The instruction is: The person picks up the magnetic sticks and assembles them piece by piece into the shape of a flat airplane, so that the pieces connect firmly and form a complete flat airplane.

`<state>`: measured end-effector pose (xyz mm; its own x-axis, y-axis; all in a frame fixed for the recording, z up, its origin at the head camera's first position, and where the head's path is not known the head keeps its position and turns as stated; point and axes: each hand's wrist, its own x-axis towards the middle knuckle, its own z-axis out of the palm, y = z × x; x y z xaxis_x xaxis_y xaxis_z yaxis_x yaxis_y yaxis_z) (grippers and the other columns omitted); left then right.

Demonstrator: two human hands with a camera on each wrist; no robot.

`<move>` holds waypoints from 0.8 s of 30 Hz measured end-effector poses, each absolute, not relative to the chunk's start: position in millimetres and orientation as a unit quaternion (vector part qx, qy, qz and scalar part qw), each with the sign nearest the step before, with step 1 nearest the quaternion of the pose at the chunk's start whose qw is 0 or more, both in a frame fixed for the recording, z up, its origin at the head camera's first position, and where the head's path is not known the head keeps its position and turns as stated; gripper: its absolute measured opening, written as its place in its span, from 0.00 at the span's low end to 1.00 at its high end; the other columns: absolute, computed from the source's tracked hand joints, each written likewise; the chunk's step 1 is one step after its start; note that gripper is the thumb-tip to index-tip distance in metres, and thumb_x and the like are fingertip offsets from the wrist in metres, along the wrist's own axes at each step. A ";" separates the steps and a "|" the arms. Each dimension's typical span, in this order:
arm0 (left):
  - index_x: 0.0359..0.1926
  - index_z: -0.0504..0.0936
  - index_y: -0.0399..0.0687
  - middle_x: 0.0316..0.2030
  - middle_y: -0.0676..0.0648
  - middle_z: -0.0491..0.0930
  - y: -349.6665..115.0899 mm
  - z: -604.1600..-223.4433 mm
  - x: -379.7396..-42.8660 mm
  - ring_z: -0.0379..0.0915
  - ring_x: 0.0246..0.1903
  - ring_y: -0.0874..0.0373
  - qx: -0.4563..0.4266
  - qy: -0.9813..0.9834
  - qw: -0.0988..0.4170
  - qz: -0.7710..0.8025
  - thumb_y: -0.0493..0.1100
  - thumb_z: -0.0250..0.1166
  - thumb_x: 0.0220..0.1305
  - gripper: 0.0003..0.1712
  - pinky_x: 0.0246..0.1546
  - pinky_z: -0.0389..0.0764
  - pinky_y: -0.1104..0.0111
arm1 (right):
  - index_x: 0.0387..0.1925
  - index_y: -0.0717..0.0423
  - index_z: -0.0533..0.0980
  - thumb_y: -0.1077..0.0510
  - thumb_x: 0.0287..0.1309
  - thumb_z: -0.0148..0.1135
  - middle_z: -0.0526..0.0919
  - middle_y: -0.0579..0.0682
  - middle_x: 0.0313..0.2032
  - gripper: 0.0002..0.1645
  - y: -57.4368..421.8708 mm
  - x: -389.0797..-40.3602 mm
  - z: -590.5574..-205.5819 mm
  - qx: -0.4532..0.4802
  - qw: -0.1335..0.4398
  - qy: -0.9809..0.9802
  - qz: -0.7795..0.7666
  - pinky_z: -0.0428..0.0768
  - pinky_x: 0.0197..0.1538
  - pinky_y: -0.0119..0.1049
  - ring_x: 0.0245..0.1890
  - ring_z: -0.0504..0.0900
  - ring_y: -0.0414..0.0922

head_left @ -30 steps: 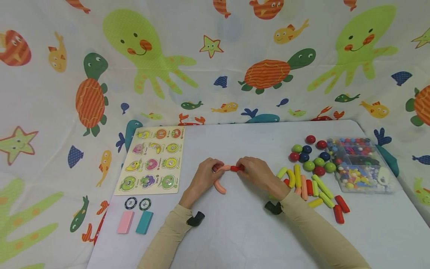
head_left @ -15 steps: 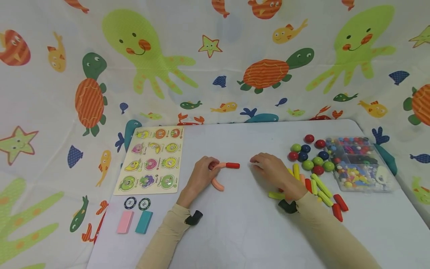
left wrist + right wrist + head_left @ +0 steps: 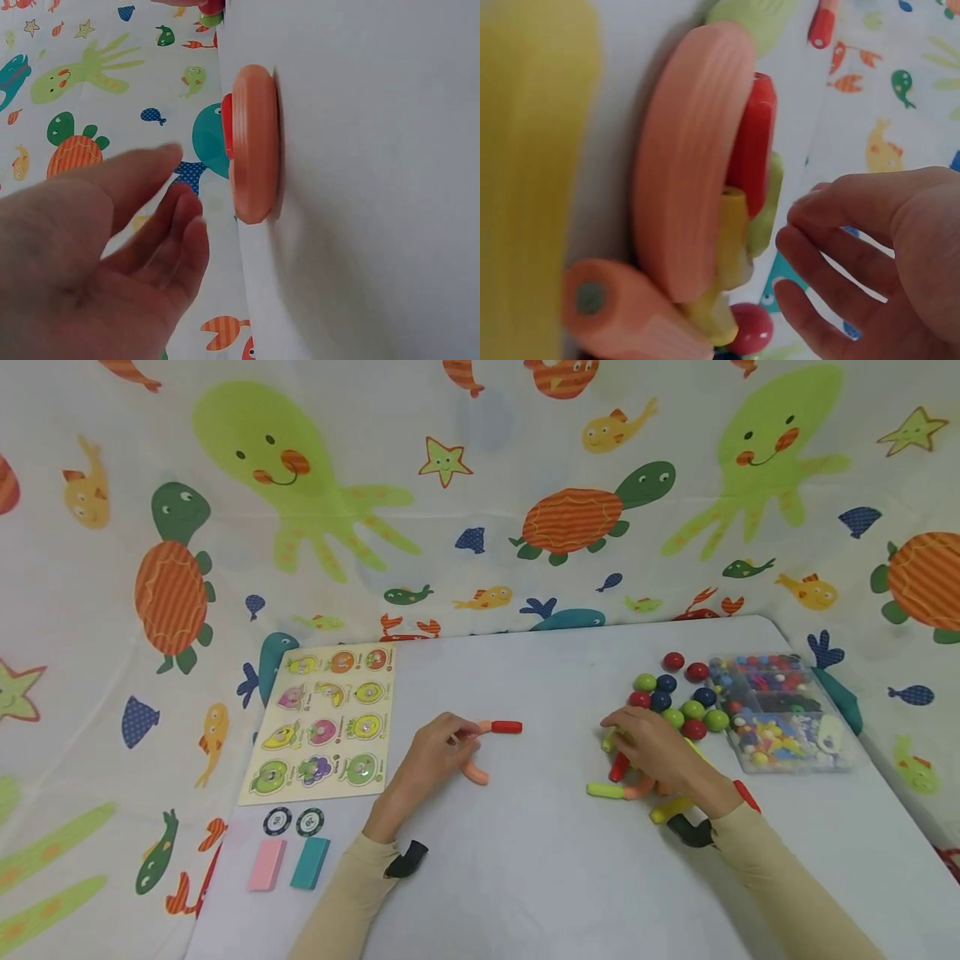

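Observation:
My left hand is right beside a curved salmon-coloured tube piece that lies on the table. In the left wrist view, its thumb and fingers are apart with nothing between them, close to the salmon piece. A red tube piece adjoins the salmon one's far end, pointing right. My right hand hovers over a pile of coloured tube pieces, fingers loosely bent and holding nothing. Near it in the right wrist view are a curved salmon piece, a red piece and a yellow piece.
Red, green and blue balls lie behind the pile, beside a clear compartment box of beads. At left are a fruit puzzle board, two round chips, a pink block and a teal block.
My right hand has let go of the red tube piece and moved right to the pile. My left hand's fingers have come off the curved salmon piece. The head view has turned slightly right.

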<state>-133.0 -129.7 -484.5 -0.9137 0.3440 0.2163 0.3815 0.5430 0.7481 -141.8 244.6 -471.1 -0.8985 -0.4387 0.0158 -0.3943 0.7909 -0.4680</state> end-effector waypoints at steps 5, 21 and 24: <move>0.47 0.85 0.44 0.43 0.44 0.82 -134.2 -483.2 -125.3 0.78 0.37 0.55 -0.267 -0.857 -0.031 -0.440 0.36 0.75 0.58 0.16 0.47 0.81 0.56 | 0.55 0.56 0.81 0.65 0.64 0.65 0.83 0.53 0.54 0.18 248.2 -141.1 -475.6 -0.221 0.049 0.946 -0.232 0.79 0.60 0.52 0.54 0.78 0.51; 0.45 0.89 0.43 0.53 0.48 0.84 -138.1 -492.6 -124.6 0.79 0.51 0.55 -0.300 -0.869 -0.079 -0.385 0.39 0.77 0.56 0.15 0.59 0.79 0.60 | 0.53 0.56 0.83 0.63 0.60 0.71 0.84 0.52 0.50 0.19 245.3 -150.6 -492.0 -0.239 0.024 0.949 -0.207 0.80 0.58 0.51 0.53 0.79 0.51; 0.44 0.89 0.43 0.50 0.48 0.84 -138.0 -493.2 -124.9 0.79 0.50 0.55 -0.305 -0.872 -0.069 -0.375 0.40 0.77 0.56 0.14 0.58 0.79 0.60 | 0.52 0.55 0.84 0.62 0.59 0.72 0.85 0.51 0.48 0.18 240.7 -153.1 -491.9 -0.244 0.011 0.946 -0.211 0.80 0.57 0.51 0.51 0.80 0.50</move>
<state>-124.9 -138.0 -493.2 -0.8041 0.5844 0.1093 0.4811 0.5316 0.6971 -153.1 240.7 -491.9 -0.8802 -0.4674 0.0826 -0.4581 0.7910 -0.4055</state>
